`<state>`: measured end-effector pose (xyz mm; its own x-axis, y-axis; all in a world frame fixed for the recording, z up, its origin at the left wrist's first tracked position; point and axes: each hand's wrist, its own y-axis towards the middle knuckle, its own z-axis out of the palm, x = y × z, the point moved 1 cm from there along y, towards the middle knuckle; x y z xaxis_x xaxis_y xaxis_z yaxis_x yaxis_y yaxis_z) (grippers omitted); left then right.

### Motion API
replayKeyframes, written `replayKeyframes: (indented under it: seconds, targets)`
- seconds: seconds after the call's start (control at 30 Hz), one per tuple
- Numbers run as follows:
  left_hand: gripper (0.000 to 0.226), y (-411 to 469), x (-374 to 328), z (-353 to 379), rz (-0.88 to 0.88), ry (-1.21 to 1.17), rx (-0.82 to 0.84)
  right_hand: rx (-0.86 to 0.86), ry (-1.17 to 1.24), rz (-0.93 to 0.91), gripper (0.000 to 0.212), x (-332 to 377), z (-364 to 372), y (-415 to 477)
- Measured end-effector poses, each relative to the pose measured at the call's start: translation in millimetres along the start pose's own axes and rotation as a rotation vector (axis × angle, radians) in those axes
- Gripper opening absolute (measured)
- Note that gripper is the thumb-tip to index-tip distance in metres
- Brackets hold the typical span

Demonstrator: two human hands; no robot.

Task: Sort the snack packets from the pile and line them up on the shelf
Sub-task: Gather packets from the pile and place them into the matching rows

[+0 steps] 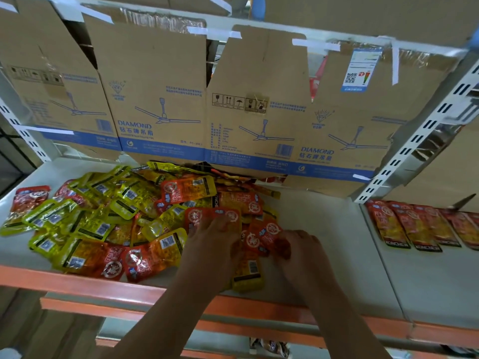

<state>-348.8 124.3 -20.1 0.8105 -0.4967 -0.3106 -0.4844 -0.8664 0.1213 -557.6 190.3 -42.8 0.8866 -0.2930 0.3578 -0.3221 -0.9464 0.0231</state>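
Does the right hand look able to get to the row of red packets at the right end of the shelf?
Probably yes. The right hand sits at the right edge of the pile, and only bare shelf lies between it and the row of red packets; nothing blocks the way.

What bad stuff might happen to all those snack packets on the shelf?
The yellow plastic packet by the left hand lies right at the shelf's orange front edge; a nudge might knock it off.
The loose pile of yellow and red packets could slide if the right hand pulls the small red packets out.
A wrong colour could slip into the lined-up row of red packets.
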Motion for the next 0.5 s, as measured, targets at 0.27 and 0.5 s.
replayKeyframes:
  seconds: [0.27, 0.5]
  targets:
    - [0.061, -3.7, -10.3, 7.0, -0.15, 0.071, -0.052, -0.156, 0.14, 0.026, 0.036, -12.7, -8.7, -15.8]
    - [0.047, 3.6, -8.1, 17.9, -0.226, 0.059, -0.098, -0.215, 0.226, 0.13, 0.04, -49.1, -35.0, -38.6]
